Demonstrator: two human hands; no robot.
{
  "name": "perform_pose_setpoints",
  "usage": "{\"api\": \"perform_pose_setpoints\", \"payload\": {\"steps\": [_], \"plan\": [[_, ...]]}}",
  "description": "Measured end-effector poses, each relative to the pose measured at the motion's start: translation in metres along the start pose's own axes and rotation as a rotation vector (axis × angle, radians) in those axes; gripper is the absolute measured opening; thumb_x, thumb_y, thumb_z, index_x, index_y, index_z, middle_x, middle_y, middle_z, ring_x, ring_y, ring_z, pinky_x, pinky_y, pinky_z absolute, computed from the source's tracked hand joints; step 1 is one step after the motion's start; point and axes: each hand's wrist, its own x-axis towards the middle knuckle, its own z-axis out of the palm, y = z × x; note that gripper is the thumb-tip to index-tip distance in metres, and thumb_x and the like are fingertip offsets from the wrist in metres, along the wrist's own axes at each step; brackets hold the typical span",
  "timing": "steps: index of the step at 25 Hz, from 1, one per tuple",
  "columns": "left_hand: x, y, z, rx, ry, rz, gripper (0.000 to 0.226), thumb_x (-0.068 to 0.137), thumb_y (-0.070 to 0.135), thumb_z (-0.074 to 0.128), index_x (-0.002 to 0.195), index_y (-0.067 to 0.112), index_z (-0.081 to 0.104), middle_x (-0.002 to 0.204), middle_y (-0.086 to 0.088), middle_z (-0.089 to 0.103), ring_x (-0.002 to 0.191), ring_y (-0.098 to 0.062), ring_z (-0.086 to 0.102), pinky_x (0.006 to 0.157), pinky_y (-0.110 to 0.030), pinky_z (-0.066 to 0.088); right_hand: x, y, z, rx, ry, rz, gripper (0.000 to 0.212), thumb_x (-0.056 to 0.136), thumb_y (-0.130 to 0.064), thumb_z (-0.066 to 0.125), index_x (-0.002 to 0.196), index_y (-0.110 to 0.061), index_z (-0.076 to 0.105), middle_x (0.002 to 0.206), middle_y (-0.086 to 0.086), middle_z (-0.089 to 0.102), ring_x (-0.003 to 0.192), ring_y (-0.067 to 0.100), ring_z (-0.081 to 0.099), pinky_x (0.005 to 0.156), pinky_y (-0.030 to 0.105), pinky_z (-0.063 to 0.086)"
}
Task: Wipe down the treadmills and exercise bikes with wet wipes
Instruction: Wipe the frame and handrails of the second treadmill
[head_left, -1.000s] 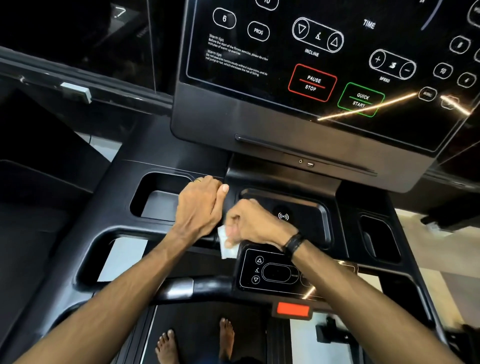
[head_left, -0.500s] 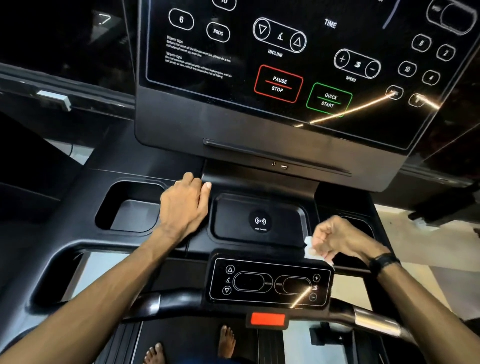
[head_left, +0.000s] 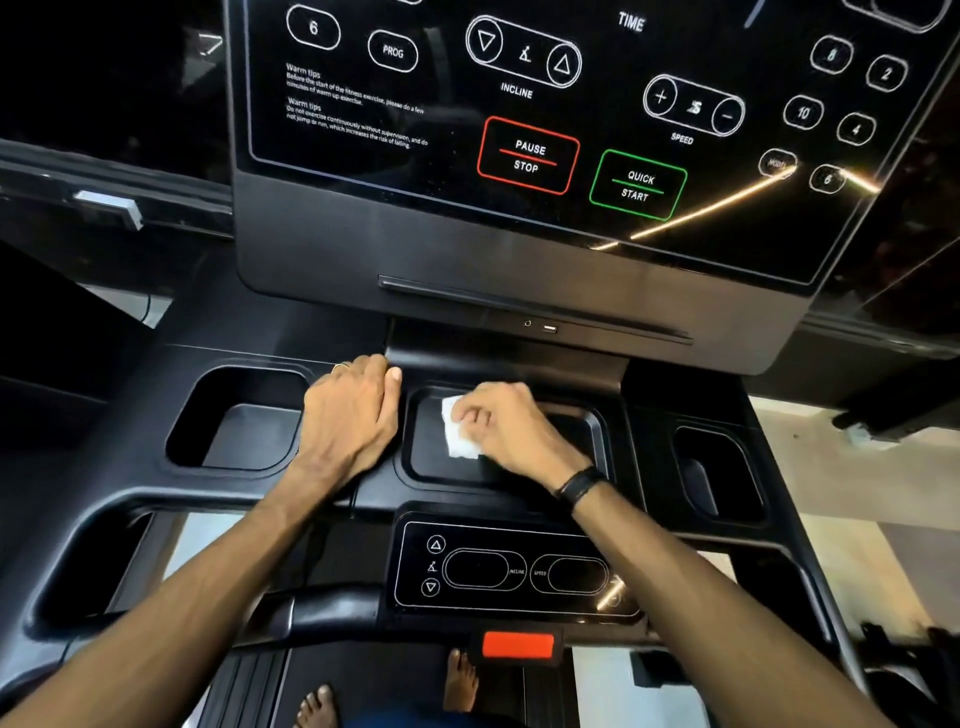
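Note:
I stand on a black treadmill facing its console. My right hand grips a white wet wipe and presses it into the shallow centre tray below the screen, over its left part. My left hand rests palm down on the ledge between the left cup holder and the centre tray, fingers together, a ring on one finger. Most of the wipe is hidden under my right fingers.
The touch panel with PAUSE/STOP and QUICK START buttons rises just behind the tray. A small incline/speed panel and a red safety key lie nearer me. A right cup holder and the handlebar flank them. My bare feet are on the belt.
My right hand swept with the wipe from the left of the tray out to its right edge, then back left into the tray. My left hand stayed on the ledge.

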Motion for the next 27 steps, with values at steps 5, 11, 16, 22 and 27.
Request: {"api": "perform_pose_setpoints", "payload": {"steps": [5, 11, 16, 22, 27], "plan": [[0.0, 0.0, 0.0, 0.005, -0.004, -0.02, 0.036, 0.101, 0.032, 0.029, 0.076, 0.013, 0.046, 0.067, -0.01, 0.057, 0.061, -0.033, 0.055, 0.054, -0.036, 0.04, -0.028, 0.058, -0.049, -0.062, -0.214, 0.143, 0.017, 0.073, -0.003, 0.076, 0.066, -0.018, 0.073, 0.059, 0.0, 0.064, 0.059, 0.001, 0.052, 0.062, 0.028, 0.046], [0.002, 0.001, 0.001, 0.005, -0.022, -0.024, 0.035, 0.102, 0.033, 0.028, 0.078, 0.014, 0.045, 0.069, -0.011, 0.058, 0.063, -0.034, 0.056, 0.055, -0.037, 0.04, 0.013, 0.006, -0.024, -0.115, 0.011, 0.119, 0.038, 0.077, 0.005, 0.063, 0.05, -0.02, 0.056, 0.049, -0.006, 0.051, 0.051, -0.002, 0.047, 0.051, 0.018, 0.035], [0.001, 0.0, 0.002, -0.028, -0.007, -0.031, 0.037, 0.101, 0.034, 0.027, 0.077, 0.014, 0.046, 0.071, -0.013, 0.059, 0.063, -0.036, 0.057, 0.056, -0.038, 0.04, 0.011, -0.038, 0.013, -0.017, -0.194, -0.057, 0.025, 0.08, 0.006, 0.061, 0.069, -0.013, 0.073, 0.06, 0.0, 0.064, 0.055, 0.012, 0.058, 0.057, 0.016, 0.041], [0.003, 0.0, 0.001, -0.008, -0.015, -0.019, 0.037, 0.102, 0.034, 0.026, 0.076, 0.015, 0.044, 0.068, -0.01, 0.057, 0.06, -0.033, 0.056, 0.053, -0.037, 0.04, 0.027, -0.036, 0.006, -0.06, -0.129, -0.001, 0.023, 0.08, 0.004, 0.058, 0.069, -0.01, 0.073, 0.059, 0.007, 0.064, 0.057, 0.014, 0.057, 0.058, 0.026, 0.044], [0.001, -0.001, 0.001, -0.024, -0.031, -0.022, 0.039, 0.102, 0.036, 0.024, 0.079, 0.015, 0.046, 0.071, -0.009, 0.059, 0.063, -0.032, 0.056, 0.056, -0.038, 0.042, 0.03, -0.02, 0.018, -0.027, -0.02, -0.053, 0.024, 0.08, 0.006, 0.059, 0.071, -0.015, 0.065, 0.069, -0.007, 0.056, 0.061, 0.007, 0.052, 0.063, 0.02, 0.045]]}}
